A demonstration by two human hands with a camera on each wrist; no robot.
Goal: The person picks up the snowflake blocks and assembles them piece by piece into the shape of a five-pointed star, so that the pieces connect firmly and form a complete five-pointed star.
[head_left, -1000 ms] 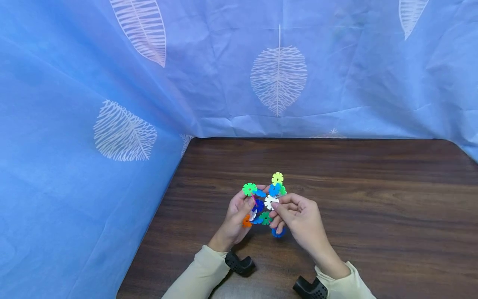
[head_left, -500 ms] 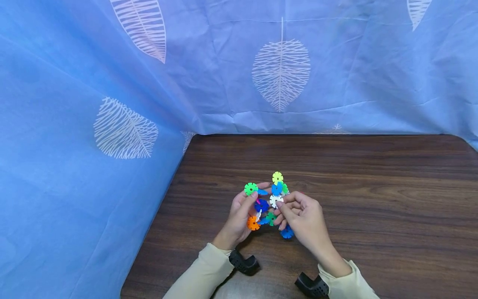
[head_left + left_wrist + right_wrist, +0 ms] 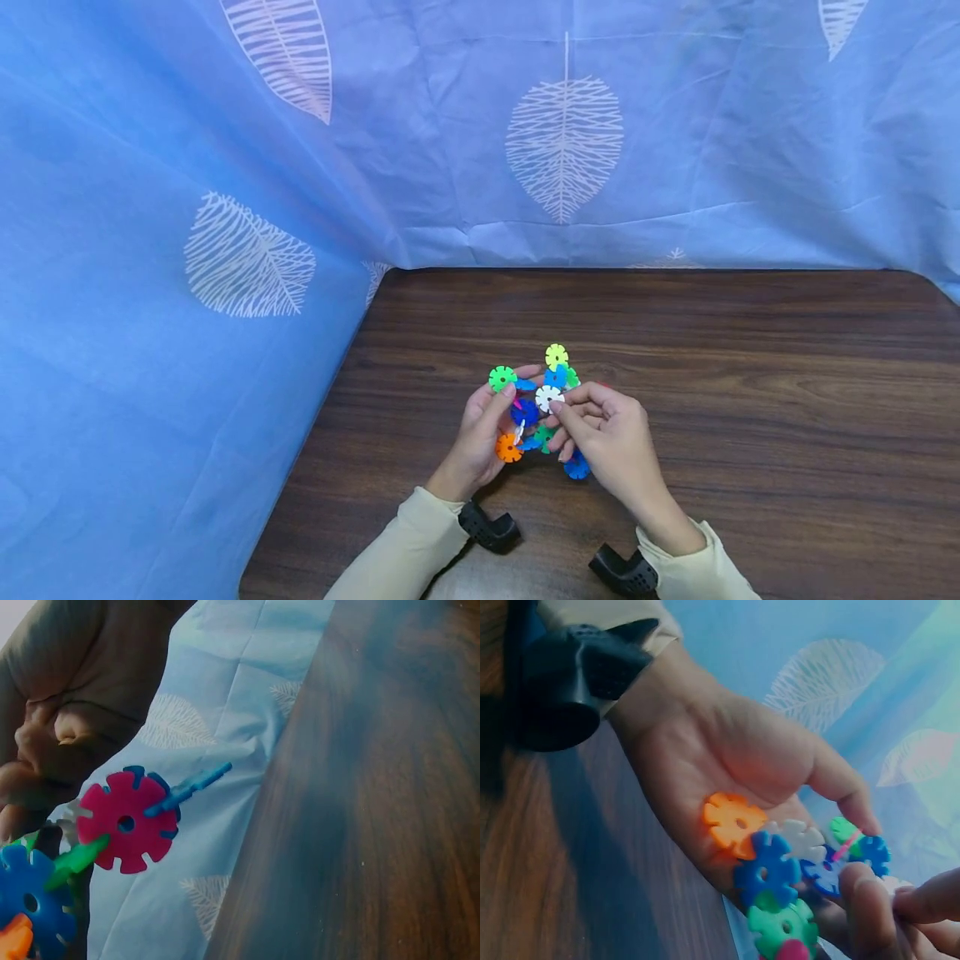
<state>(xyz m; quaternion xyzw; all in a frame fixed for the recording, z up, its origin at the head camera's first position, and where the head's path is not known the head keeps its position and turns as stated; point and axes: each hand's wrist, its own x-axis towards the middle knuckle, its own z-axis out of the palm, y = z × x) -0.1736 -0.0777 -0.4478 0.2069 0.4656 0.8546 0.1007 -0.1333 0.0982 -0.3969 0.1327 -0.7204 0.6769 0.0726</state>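
Note:
A chain of interlocking plastic flower-shaped building discs is held up between both hands in the head view. My left hand (image 3: 474, 433) grips its left part, thumb beside a green disc (image 3: 502, 379) and a dark blue disc (image 3: 525, 412). My right hand (image 3: 611, 433) pinches a white disc (image 3: 550, 398) between thumb and forefinger, near a light blue disc (image 3: 556, 377) with a yellow disc (image 3: 557, 357) above. An orange disc (image 3: 733, 825) sits before the left palm in the right wrist view. A pink disc (image 3: 127, 823) shows in the left wrist view. Some joints are hidden by fingers.
The dark wooden table (image 3: 750, 375) lies under the hands. A blue cloth with white leaf prints (image 3: 465, 150) hangs along its back and left sides. Black wrist cameras (image 3: 489, 527) are strapped at both wrists.
Both hands and the discs have shifted slightly right in the head view, and the orange disc shows more fully. Lately the white disc has moved slightly up and left in the right fingers.

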